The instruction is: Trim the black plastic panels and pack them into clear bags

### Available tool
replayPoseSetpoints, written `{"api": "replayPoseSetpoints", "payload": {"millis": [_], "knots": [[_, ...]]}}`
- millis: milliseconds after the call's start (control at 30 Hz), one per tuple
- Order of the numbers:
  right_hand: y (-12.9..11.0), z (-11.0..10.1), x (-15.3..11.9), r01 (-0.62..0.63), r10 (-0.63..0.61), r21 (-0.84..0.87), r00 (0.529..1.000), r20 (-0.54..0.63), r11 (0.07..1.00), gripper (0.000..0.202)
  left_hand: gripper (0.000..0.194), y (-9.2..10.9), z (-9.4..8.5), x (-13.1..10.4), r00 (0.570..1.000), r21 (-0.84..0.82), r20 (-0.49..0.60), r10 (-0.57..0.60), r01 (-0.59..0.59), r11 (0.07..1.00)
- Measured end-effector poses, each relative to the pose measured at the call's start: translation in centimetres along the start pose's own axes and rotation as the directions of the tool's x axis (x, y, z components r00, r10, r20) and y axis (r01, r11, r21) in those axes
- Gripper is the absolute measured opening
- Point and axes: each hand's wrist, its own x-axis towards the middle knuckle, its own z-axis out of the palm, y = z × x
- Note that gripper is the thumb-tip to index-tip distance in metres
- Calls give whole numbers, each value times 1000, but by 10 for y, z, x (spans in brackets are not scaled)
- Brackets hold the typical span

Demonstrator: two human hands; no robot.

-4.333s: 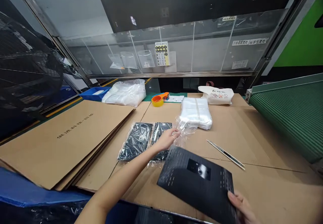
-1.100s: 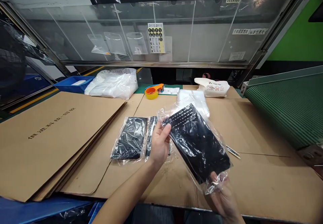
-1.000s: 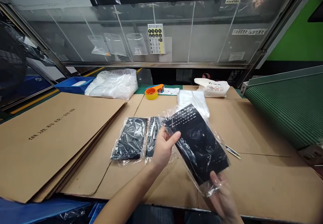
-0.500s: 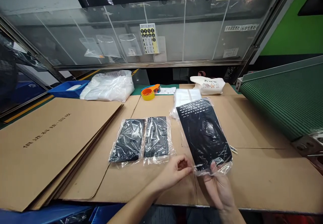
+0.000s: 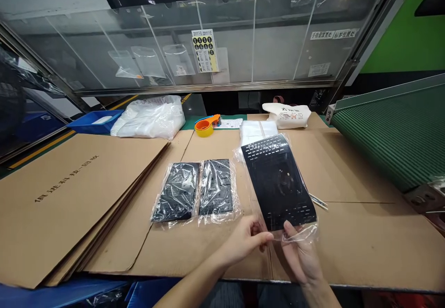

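Observation:
A black slotted panel [image 5: 280,185] sits inside a clear plastic bag [image 5: 301,234], tilted up above the table. My right hand [image 5: 301,254] grips the bag's lower end, thumb on top and fingers beneath. At the bag's lower left corner, my left hand [image 5: 251,237] is closed, with thumb and fingers pinching the plastic edge. Left of the hands lie two similar bagged black panels, a left one [image 5: 177,191] and a right one [image 5: 216,187], side by side on the cardboard. Behind the held bag is a stack of clear bags [image 5: 257,129], partly hidden.
Flat cardboard sheets [image 5: 83,192] are piled at the left. Toward the back are a blue tray [image 5: 92,122], a white plastic bundle [image 5: 149,117], a tape dispenser [image 5: 205,126] and a white pouch [image 5: 288,116]. Thin sticks [image 5: 318,201] lie right of the bag; a green conveyor [image 5: 392,132] borders the right.
My left hand has shifted slightly right onto the bag's lower corner. The plastic over the panel looks smoother, and more clear film shows below the panel's lower edge.

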Motion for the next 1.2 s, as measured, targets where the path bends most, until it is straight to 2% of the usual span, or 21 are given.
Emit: {"api": "replayPoseSetpoints", "payload": {"millis": [100, 167, 200, 233, 300, 367, 433, 500, 600, 700, 767, 800, 867, 933, 967, 1000, 1033, 1100, 1167, 1200], "knots": [[-1, -9, 4, 78, -80, -57, 996, -31, 995, 35, 51, -2, -2, -4, 985, 78, 162, -66, 54, 995], [-1, -17, 5, 173, -182, -208, 983, -24, 963, 29, 47, -2, -5, -8, 961, 152, 262, -87, 48, 987], [-2, -20, 4, 227, -242, -319, 970, -9, 920, 27, 44, 0, -7, -9, 957, 148, 278, -81, 41, 988], [-4, -23, 4, 289, -310, -431, 950, 22, 855, 24, 44, 1, -10, -9, 963, 99, 265, -48, 22, 995], [-10, -25, 2, 432, -426, -580, 891, 158, 690, 20, 55, 7, -15, -8, 981, -94, 180, 70, -54, 994], [-16, -22, 0, 574, -464, -592, 815, 348, 565, 20, 69, 17, -19, -8, 975, -252, 93, 204, -175, 952], [-22, -18, -1, 656, -448, -563, 754, 480, 503, 20, 73, 28, -20, -10, 948, -286, 60, 313, -285, 915], [-24, -16, 0, 683, -442, -567, 730, 521, 460, 21, 72, 38, -16, -15, 927, -251, 48, 371, -348, 903], [-23, -19, 3, 716, -431, -586, 697, 572, 380, 23, 66, 43, -4, -25, 925, -72, -50, 378, -381, 922], [-21, -24, 5, 748, -405, -594, 662, 631, 296, 20, 55, 39, 9, -31, 929, 51, -191, 318, -314, 948], [-19, -27, 5, 754, -412, -601, 652, 637, 265, 22, 53, 37, 15, -32, 945, 36, -185, 271, -269, 963], [-20, -27, 5, 755, -418, -602, 650, 635, 259, 26, 52, 38, 16, -33, 954, 34, -140, 265, -263, 964], [-21, -28, 4, 740, -437, -605, 667, 603, 295, 37, 49, 43, 14, -33, 954, 93, 22, 300, -301, 949], [-24, -28, 3, 668, -437, -612, 742, 508, 422, 39, 44, 49, 6, -32, 913, 212, 167, 371, -401, 891], [-25, -29, 3, 614, -419, -613, 789, 450, 497, 36, 42, 51, 1, -30, 893, 278, 194, 406, -447, 850], [-27, -31, 3, 556, -389, -613, 831, 397, 562, 32, 41, 53, -5, -28, 885, 337, 170, 435, -466, 818], [-27, -32, 4, 506, -358, -612, 862, 359, 608, 29, 41, 52, -11, -24, 882, 385, 93, 462, -460, 800], [-25, -36, 6, 441, -311, -606, 898, 312, 663, 25, 43, 48, -21, -15, 861, 416, -122, 494, -407, 813], [-16, -38, 7, 372, -264, -577, 927, 265, 727, 25, 51, 42, -26, -5, 823, 313, -258, 506, -425, 849], [-10, -39, 7, 339, -239, -557, 939, 247, 758, 26, 59, 38, -27, -1, 819, 211, -263, 510, -467, 859]]}}
